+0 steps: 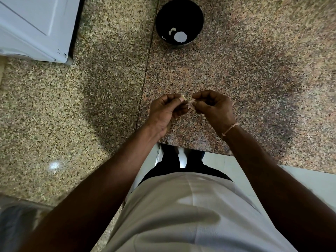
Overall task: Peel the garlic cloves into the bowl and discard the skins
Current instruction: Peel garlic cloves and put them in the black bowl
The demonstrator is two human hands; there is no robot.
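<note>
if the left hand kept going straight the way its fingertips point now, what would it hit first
The left hand points rightward at the right hand, close beside it. It would probably meet those fingers first, across the garlic clove pinched between them.

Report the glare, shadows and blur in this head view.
Head view: a glare spot on the granite counter at lower left; soft shadow beneath the left hand and right hand; the lower-left corner smeared; wide-angle bending at the edges; the black bowl interior very dark.
</note>
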